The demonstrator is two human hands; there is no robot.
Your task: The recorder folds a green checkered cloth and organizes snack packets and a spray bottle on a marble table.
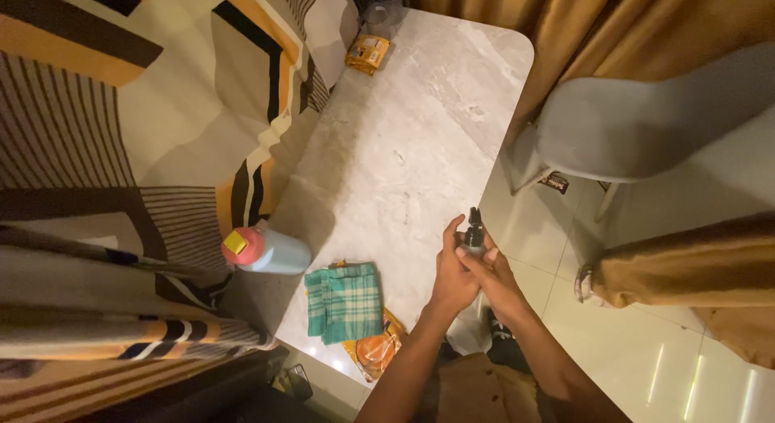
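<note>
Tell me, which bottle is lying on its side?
The pale blue bottle with the pink and yellow cap lies tipped over by the green checked cloth. The small dark spray bottle stands upright in both hands.

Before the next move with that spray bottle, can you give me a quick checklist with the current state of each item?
1. Spray bottle held by both hands: ok.
2. Left hand wrapped round the bottle: ok.
3. Right hand on the bottle from the other side: ok.
4. Bottle upright, nozzle on top: ok.
5. Bottle over the table, near its edge: ok.
6. Green cloth apart from the hands: ok.
</note>
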